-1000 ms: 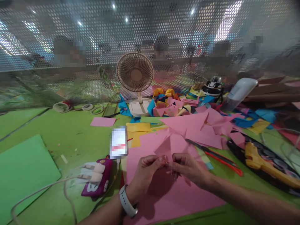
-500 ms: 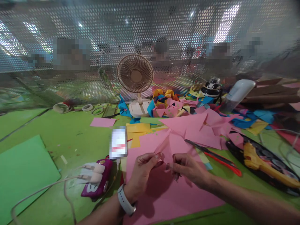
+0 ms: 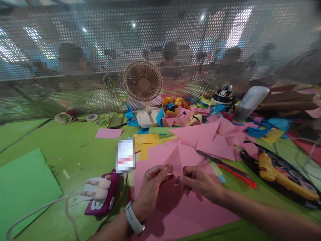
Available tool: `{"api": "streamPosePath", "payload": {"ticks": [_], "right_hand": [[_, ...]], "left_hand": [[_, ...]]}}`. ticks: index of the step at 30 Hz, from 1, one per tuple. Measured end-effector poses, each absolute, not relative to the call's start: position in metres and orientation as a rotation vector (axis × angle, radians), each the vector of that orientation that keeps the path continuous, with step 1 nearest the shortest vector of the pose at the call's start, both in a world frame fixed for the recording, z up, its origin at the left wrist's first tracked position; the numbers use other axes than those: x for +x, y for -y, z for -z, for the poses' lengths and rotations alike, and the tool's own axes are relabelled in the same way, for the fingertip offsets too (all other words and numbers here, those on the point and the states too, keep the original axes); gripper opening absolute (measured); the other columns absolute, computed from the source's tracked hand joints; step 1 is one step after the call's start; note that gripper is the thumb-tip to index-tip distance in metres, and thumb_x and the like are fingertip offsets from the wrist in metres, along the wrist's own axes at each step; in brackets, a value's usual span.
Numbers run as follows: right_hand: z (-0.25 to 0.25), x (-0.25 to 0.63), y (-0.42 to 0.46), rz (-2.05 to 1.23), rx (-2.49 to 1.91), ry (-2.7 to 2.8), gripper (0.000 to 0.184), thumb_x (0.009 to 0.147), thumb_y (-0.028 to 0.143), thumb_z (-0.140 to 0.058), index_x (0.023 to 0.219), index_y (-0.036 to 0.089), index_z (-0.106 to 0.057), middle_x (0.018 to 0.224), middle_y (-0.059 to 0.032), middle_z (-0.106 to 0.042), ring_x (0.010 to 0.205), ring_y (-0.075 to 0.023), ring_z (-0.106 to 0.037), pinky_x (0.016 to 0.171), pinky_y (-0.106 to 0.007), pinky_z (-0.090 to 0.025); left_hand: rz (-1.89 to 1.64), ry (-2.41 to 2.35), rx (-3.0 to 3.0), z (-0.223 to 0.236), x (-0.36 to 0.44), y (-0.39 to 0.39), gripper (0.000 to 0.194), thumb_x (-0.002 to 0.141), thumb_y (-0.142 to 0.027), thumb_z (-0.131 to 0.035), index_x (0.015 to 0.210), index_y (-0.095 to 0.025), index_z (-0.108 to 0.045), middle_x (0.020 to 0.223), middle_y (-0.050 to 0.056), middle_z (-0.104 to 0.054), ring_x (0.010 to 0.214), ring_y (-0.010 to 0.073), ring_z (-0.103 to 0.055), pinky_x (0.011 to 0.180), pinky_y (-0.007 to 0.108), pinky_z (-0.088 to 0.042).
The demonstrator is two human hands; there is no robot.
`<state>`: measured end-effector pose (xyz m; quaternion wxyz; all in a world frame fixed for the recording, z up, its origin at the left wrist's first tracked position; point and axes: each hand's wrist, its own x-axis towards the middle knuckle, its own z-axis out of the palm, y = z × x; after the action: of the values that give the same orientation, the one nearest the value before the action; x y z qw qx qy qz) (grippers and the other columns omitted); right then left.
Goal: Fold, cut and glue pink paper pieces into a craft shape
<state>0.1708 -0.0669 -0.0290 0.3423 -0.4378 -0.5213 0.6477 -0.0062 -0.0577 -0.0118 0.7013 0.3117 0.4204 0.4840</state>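
Pinching the folded pink paper [image 3: 174, 159] by its near edge between thumb and fingers of the left hand [image 3: 155, 180], above a large pink sheet [image 3: 198, 217]. Just to the right, fingers of the right hand [image 3: 200, 182] curled toward the thumb; cannot tell whether gripping anything. Farther right, a yellow glue gun [image 3: 283, 180] on a black tray [image 3: 250, 164]. To the left, a purple case [image 3: 112, 187]; far, a fan [image 3: 143, 83].

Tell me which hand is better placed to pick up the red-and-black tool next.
The right hand, I'd judge: it is nearer, with the red-and-black tool lying just beyond its wrist. The left hand is farther off, the right between.
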Motion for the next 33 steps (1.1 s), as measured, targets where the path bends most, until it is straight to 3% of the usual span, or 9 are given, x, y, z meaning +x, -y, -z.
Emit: {"api": "streamPosePath", "payload": {"ticks": [5, 14, 19, 23, 27, 30, 33], "right_hand": [[0.028, 0.172, 0.066, -1.69, -1.177, 1.321, 0.036, 0.074, 0.052, -0.06, 0.074, 0.016, -0.056, 0.054, 0.0023, -0.057, 0.041, -0.0072, -0.046, 0.028, -0.014, -0.027], [0.023, 0.173, 0.065, -1.659, -1.181, 1.36, 0.039, 0.074, 0.054, -0.059, 0.073, 0.016, -0.053, 0.055, 0.0027, -0.055, 0.041, -0.0066, -0.045, 0.028, -0.014, -0.029], [0.025, 0.173, 0.065, -1.663, -1.176, 1.418, 0.037, 0.076, 0.053, -0.057, 0.075, 0.016, -0.053, 0.058, 0.003, -0.055, 0.041, -0.0067, -0.044, 0.029, -0.015, -0.031], [0.019, 0.172, 0.064, -1.654, -1.172, 1.429, 0.037, 0.076, 0.054, -0.056, 0.074, 0.017, -0.053, 0.057, 0.0028, -0.053, 0.042, -0.0072, -0.043, 0.031, -0.017, -0.029], [0.015, 0.178, 0.059, -1.267, -1.232, 1.646, 0.027, 0.082, 0.042, -0.053, 0.069, 0.019, -0.055, 0.058, 0.0011, -0.054, 0.051, -0.0103, -0.048, 0.046, -0.022, -0.037], [0.013, 0.186, 0.053, -0.814, -1.227, 1.9, 0.024, 0.086, 0.032, -0.051, 0.067, 0.019, -0.057, 0.062, -0.0009, -0.056, 0.059, -0.0123, -0.05, 0.055, -0.025, -0.037], [0.014, 0.195, 0.048, -0.574, -1.16, 2.106, 0.021, 0.088, 0.028, -0.048, 0.075, 0.019, -0.061, 0.068, -0.0028, -0.058, 0.062, -0.0132, -0.052, 0.058, -0.026, -0.037]], "left_hand": [[-1.151, -0.94, 0.641, 0.013, -0.007, 0.054, 0.013, 0.063, -0.027, -0.078, 0.067, -0.018, -0.07, 0.076, 0.0, -0.067, 0.071, 0.0119, -0.061, 0.075, 0.027, -0.052], [-1.023, -0.874, 0.695, 0.014, -0.005, 0.055, 0.015, 0.067, -0.029, -0.076, 0.072, -0.016, -0.071, 0.077, 0.002, -0.069, 0.074, 0.0155, -0.064, 0.078, 0.03, -0.052], [-0.98, -0.968, 0.81, 0.013, -0.005, 0.059, 0.016, 0.069, -0.03, -0.074, 0.074, -0.015, -0.071, 0.07, 0.002, -0.069, 0.069, 0.0149, -0.065, 0.069, 0.024, -0.051], [-0.985, -0.961, 0.81, 0.014, -0.006, 0.058, 0.017, 0.07, -0.031, -0.074, 0.073, -0.015, -0.069, 0.071, 0.003, -0.069, 0.07, 0.0162, -0.066, 0.071, 0.026, -0.051], [-1.077, -0.848, 0.725, 0.01, -0.009, 0.054, 0.018, 0.073, -0.029, -0.071, 0.086, -0.018, -0.066, 0.084, 0.003, -0.069, 0.08, 0.0184, -0.066, 0.079, 0.032, -0.05], [-1.086, -0.737, 0.629, 0.005, -0.01, 0.051, 0.031, 0.08, -0.042, -0.061, 0.099, -0.017, -0.062, 0.093, 0.007, -0.067, 0.088, 0.0217, -0.064, 0.08, 0.036, -0.05], [-1.055, -0.77, 0.592, 0.005, -0.011, 0.048, 0.036, 0.081, -0.048, -0.057, 0.092, -0.015, -0.062, 0.088, 0.008, -0.067, 0.085, 0.0229, -0.064, 0.075, 0.037, -0.051]]}}
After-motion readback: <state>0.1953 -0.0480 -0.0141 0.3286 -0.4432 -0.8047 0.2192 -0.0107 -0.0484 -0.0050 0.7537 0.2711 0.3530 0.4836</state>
